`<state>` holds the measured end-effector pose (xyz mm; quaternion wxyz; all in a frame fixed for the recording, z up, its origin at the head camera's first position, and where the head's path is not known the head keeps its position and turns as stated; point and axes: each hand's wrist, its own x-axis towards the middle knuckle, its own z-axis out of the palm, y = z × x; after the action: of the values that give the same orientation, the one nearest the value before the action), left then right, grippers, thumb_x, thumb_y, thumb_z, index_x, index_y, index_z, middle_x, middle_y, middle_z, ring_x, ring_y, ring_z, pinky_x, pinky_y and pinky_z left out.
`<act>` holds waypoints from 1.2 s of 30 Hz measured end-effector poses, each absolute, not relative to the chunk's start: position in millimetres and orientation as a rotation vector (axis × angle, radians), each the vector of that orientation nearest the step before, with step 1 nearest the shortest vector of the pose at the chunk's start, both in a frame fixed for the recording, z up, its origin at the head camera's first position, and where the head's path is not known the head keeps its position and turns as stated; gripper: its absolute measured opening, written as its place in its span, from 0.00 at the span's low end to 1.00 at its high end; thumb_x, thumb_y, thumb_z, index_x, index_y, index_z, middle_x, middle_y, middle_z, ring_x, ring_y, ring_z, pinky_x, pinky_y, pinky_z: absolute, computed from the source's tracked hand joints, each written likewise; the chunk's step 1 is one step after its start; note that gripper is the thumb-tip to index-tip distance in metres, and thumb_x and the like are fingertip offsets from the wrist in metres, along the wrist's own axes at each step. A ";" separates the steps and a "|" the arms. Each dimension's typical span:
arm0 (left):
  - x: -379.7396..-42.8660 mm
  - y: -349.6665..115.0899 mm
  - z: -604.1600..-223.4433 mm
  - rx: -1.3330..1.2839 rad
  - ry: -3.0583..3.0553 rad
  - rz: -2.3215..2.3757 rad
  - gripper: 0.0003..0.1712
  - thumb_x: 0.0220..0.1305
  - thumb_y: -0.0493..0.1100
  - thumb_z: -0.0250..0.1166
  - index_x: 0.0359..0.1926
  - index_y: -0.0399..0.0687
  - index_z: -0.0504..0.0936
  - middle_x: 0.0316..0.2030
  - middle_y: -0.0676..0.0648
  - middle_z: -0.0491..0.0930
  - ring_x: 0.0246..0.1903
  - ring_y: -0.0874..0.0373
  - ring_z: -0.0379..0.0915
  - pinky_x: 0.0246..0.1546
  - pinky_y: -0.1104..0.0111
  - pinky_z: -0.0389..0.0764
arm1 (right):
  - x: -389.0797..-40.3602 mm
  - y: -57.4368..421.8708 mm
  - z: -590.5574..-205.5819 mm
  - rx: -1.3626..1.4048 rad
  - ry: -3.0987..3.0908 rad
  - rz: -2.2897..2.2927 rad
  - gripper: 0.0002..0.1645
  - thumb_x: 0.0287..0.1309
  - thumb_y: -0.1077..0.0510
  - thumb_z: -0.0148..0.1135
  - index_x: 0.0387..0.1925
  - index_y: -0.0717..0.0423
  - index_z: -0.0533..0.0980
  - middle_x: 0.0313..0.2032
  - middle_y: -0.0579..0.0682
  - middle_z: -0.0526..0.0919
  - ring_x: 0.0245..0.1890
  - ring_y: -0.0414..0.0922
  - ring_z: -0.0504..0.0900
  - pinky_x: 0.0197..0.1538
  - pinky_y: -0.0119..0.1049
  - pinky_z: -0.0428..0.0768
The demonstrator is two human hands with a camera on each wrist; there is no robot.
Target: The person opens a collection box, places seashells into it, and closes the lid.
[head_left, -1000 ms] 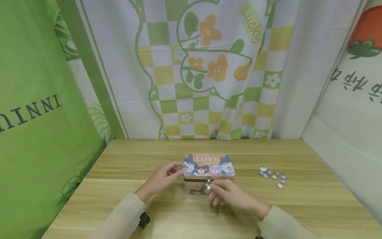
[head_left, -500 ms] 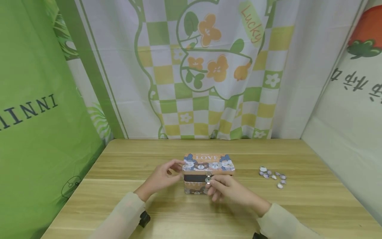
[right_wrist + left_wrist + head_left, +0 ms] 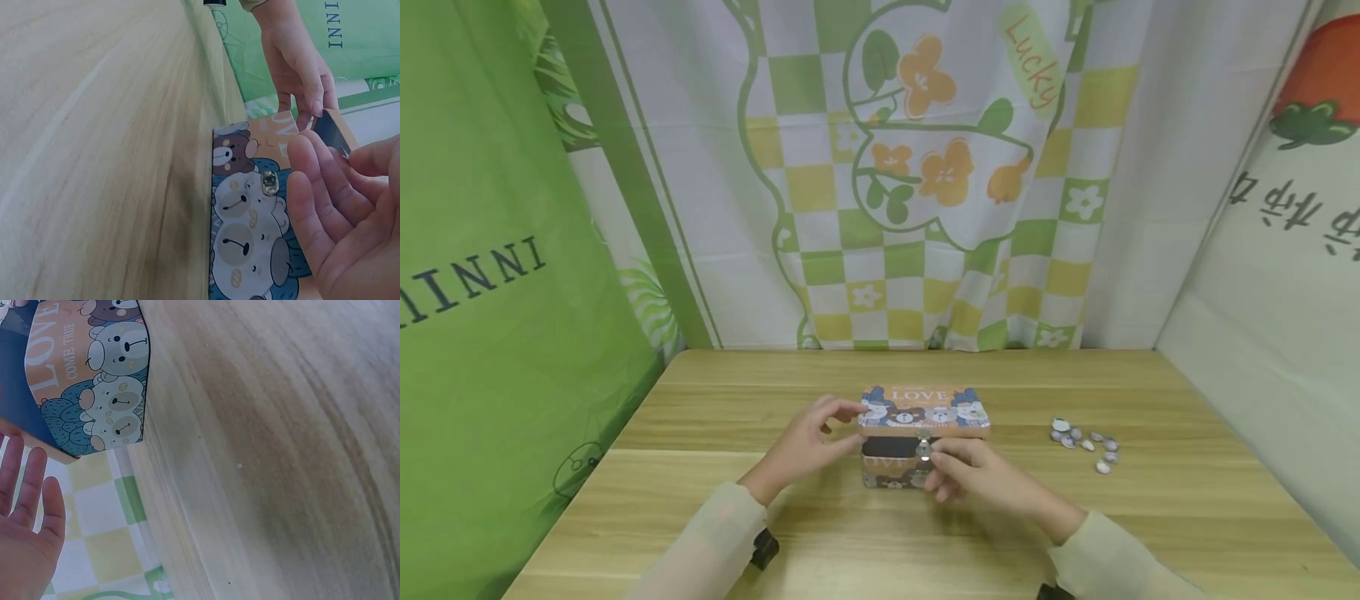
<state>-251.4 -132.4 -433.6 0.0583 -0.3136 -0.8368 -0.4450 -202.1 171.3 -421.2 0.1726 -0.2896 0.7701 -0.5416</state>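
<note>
Head view: bear-print box (image 3: 917, 437) partly opened.
Right hand (image 3: 977, 479) pinches the lid clasp (image 3: 922, 451); left hand (image 3: 808, 446), fingers relaxed, steadies the lid.

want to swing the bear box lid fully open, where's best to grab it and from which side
Take the lid at its raised front edge by the metal clasp, from the near side. The gap opens there; the hinge seems to be at the back. The right hand is already there.
</note>
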 end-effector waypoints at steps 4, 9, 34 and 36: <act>-252.7 -131.7 -433.1 -0.935 -2.529 -1.327 0.22 0.61 0.42 0.73 0.57 0.57 0.81 0.49 0.57 0.78 0.48 0.55 0.74 0.45 0.48 0.80 | -201.9 178.3 -420.6 -0.792 2.186 -1.557 0.20 0.78 0.55 0.48 0.54 0.69 0.74 0.39 0.59 0.85 0.35 0.51 0.85 0.40 0.50 0.86; -254.4 -131.2 -430.2 -0.950 -2.508 -1.329 0.22 0.62 0.42 0.72 0.57 0.56 0.81 0.49 0.55 0.79 0.48 0.48 0.75 0.44 0.46 0.79 | -201.0 191.3 -416.5 -0.780 2.185 -1.558 0.22 0.78 0.56 0.49 0.60 0.70 0.73 0.39 0.63 0.84 0.34 0.55 0.85 0.37 0.46 0.86; -268.9 -127.1 -419.9 -0.790 -2.503 -1.478 0.17 0.65 0.45 0.71 0.54 0.57 0.82 0.45 0.57 0.82 0.47 0.57 0.77 0.47 0.46 0.77 | -229.4 224.2 -400.4 -0.509 2.738 -1.550 0.26 0.72 0.55 0.60 0.65 0.64 0.69 0.58 0.67 0.75 0.54 0.63 0.78 0.51 0.49 0.83; -269.6 -125.5 -419.2 -0.761 -2.496 -1.517 0.17 0.65 0.46 0.71 0.55 0.56 0.81 0.45 0.56 0.82 0.47 0.58 0.78 0.47 0.50 0.77 | -232.2 222.5 -400.8 -0.510 2.742 -1.578 0.25 0.72 0.56 0.58 0.64 0.64 0.69 0.57 0.67 0.76 0.54 0.62 0.79 0.50 0.46 0.83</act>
<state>-269.6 -125.5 -419.2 0.0616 -0.2515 -0.8253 -0.5018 -232.2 222.5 -400.8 -0.0313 -0.1591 0.8552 -0.4922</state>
